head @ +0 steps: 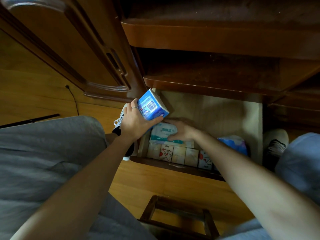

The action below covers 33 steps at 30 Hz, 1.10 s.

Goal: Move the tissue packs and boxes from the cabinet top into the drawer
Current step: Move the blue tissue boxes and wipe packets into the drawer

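- Head view: the left hand (134, 121) grips a blue tissue pack (153, 104), thumb along its lower edge and fingers curled round the far side; the pack is tilted, held above the left rear corner of the open drawer (259, 118).
- A ring (134, 107) sits on one finger of that hand.
- The right hand (180, 129) lies with fingers fairly straight on a white and teal soft pack (161, 133) inside the drawer; it seems to press rather than clasp it, though shadow hides the fingertips.
- The soft pack rests on top of a row of small tissue packs (180, 155) standing along the drawer's front wall, some plain cream, two printed with red hearts.
- A blue and pink wrapped pack (235, 144) lies at the right of the drawer, partly behind the right forearm.
- The rear floor of the drawer is bare pale wood.
- Grey trouser legs (43, 153) frame both sides; a wooden stool (178, 215) stands on the floor below.
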### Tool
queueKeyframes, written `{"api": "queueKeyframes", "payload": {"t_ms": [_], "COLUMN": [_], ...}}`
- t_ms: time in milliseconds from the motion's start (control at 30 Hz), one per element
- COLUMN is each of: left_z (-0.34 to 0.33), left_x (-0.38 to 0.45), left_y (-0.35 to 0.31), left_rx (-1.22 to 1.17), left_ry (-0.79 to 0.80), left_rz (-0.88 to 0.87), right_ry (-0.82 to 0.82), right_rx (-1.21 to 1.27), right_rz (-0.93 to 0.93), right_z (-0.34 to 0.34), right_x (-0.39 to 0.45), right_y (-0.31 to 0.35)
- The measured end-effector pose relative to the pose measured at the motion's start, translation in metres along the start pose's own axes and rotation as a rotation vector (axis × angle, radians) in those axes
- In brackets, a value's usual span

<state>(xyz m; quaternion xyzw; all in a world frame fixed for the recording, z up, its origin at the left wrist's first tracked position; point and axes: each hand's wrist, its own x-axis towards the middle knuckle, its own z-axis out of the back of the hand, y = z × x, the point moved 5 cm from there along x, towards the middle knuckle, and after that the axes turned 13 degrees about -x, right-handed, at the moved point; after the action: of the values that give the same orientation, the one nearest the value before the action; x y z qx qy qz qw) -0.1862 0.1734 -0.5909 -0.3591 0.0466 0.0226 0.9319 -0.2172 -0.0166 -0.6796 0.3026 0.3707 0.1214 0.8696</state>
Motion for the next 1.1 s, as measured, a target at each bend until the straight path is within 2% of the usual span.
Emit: {"api": "queueKeyframes", "payload": {"t_ms": [67,133,200,900,1100], "left_z": [0.000,-0.001,-0.001,-0.005,-0.004], "left_x": [0.000,0.000,0.000,0.000,0.000], "left_y": [0.000,0.001,0.002,0.003,0.001], "left_rx": [0.006,0.008,0.009,0.040,0.053], "left_ry": [-0.005,0.000,-0.002,-0.026,-0.043], "left_rz": [0.001,0.004,0.000,0.004,-0.006], "right_ry": [-0.001,-0.076,-0.145,-0.212,-0.253], "right_rx": [-0.261,-0.513,-0.588,-0.698,-0.643], "right_rz": [0.037,0.018,0.003,-0.015,-0.012], "right_z": [-0.008,-0.016,-0.019,-0.012,-0.010], "right_x": [-0.001,-0.001,-0.002,-0.013,-0.010], "right_y": [0.002,0.001,-0.001,-0.004,-0.005]}}
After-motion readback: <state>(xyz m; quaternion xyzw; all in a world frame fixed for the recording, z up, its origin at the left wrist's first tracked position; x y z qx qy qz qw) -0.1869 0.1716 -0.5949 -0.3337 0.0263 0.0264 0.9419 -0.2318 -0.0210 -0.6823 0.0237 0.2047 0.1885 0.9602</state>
